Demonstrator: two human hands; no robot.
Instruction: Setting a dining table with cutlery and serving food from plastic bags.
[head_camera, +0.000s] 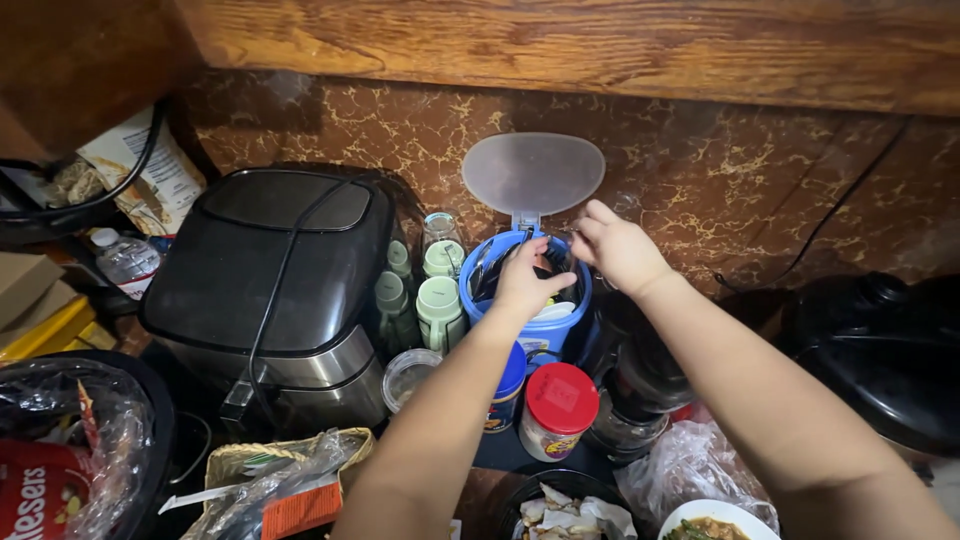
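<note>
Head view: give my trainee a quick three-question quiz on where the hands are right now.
1. True or false: the blue container's translucent lid stands flipped open.
2. Which hand reaches down into the container? A) left hand B) right hand
3. What colour is the lid of the jar in front of the container?

Key
1. True; the lid stands upright behind the opening.
2. A; the left hand's fingers dip among the utensils, while the right hand is at the far rim.
3. Red.
</note>
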